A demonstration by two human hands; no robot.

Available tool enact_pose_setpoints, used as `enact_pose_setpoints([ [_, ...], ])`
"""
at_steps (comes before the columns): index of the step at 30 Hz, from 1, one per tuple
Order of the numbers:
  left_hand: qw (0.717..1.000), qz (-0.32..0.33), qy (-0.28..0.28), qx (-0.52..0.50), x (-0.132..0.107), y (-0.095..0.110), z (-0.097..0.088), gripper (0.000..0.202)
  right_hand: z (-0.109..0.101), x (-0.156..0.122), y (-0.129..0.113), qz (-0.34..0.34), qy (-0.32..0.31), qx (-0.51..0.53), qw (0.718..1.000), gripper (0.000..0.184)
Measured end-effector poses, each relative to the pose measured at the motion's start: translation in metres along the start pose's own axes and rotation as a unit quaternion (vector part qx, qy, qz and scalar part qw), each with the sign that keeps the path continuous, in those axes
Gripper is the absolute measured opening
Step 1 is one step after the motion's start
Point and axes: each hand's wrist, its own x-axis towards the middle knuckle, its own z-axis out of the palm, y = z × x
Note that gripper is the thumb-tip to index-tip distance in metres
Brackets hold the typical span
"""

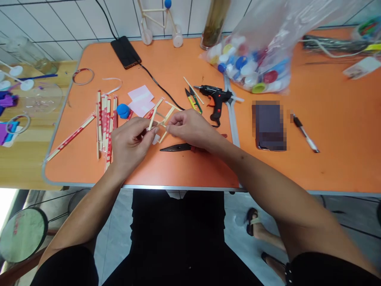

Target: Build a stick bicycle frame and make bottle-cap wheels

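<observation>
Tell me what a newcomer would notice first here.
Likely the clear bag of colourful caps at the back of the orange table. Next, the left hand and right hand, pinching a stick frame over the table's left half, with a black glue gun just beyond the right hand.

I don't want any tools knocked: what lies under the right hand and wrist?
A black pointed tool, perhaps pliers, runs beneath. Its tip and some red handle show; the right hand and wrist cover the rest.

No legible words or numbers. Red printing on wrapped sticks [108,127], too small to make out; red marks on a round stool top [24,236], too blurred to read.
</observation>
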Motion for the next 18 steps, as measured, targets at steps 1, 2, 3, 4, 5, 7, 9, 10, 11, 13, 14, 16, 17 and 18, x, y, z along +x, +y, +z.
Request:
enact_pose_setpoints([
  [1, 1.000, 0.007, 0.008, 0.003, 0.0002, 0.0001, 0.0001, 0.009, -0.0002, -0.0002, -0.0009, -0.002, 0.006, -0.002, 1.000, 0.014],
  [2, 1.000, 0.013, 0.013, 0.006, 0.0004, 0.0002, 0.0003, 0.008, -0.0003, 0.0001, -0.0013, -0.004, 0.012, -0.005, 1.000, 0.014],
  [3, 1.000, 0.019, 0.018, 0.008, 0.0006, 0.0002, 0.0004, 0.008, -0.0004, 0.0006, -0.0012, -0.006, 0.018, -0.007, 1.000, 0.014],
  [4, 0.999, 0.024, 0.021, 0.011, 0.0009, 0.0003, 0.0006, 0.009, -0.0004, 0.0013, -0.0008, -0.009, 0.023, -0.009, 1.000, 0.014],
  [5, 0.999, 0.028, 0.022, 0.015, 0.0010, 0.0004, 0.0007, 0.010, -0.0004, 0.0020, -0.0002, -0.014, 0.027, -0.011, 0.999, 0.014],
  [7, 0.999, 0.035, 0.024, 0.028, 0.0011, 0.0007, 0.0009, 0.014, -0.0002, 0.0028, 0.0007, -0.030, 0.034, -0.013, 0.999, 0.013],
  [9, 0.998, 0.039, 0.023, 0.042, 0.0008, 0.0007, 0.0012, 0.016, -0.0001, 0.0022, 0.0003, -0.047, 0.044, -0.014, 0.998, 0.013],
  [10, 0.998, 0.041, 0.022, 0.045, 0.0005, 0.0004, 0.0014, 0.017, -0.0002, 0.0014, -0.0004, -0.052, 0.048, -0.015, 0.997, 0.013],
  [11, 0.998, 0.045, 0.022, 0.047, 0.0002, 0.0001, 0.0016, 0.017, -0.0004, 0.0004, -0.0012, -0.051, 0.051, -0.015, 0.997, 0.013],
  [13, 0.997, 0.054, 0.026, 0.048, -0.0004, -0.0007, 0.0019, 0.017, -0.0009, -0.0011, -0.0025, -0.032, 0.046, -0.015, 0.998, 0.015],
  [14, 0.997, 0.060, 0.027, 0.046, -0.0005, -0.0010, 0.0020, 0.015, -0.0011, -0.0010, -0.0024, -0.023, 0.043, -0.018, 0.999, 0.016],
  [16, 0.996, 0.074, 0.030, 0.038, -0.0005, -0.0014, 0.0020, 0.012, -0.0013, 0.0013, -0.0006, -0.024, 0.045, -0.026, 0.998, 0.019],
  [17, 0.996, 0.080, 0.032, 0.035, -0.0003, -0.0016, 0.0019, 0.011, -0.0013, 0.0035, 0.0012, -0.036, 0.052, -0.031, 0.998, 0.019],
  [18, 0.995, 0.083, 0.033, 0.034, 0.0000, -0.0017, 0.0018, 0.010, -0.0012, 0.0060, 0.0031, -0.050, 0.059, -0.037, 0.996, 0.019],
])
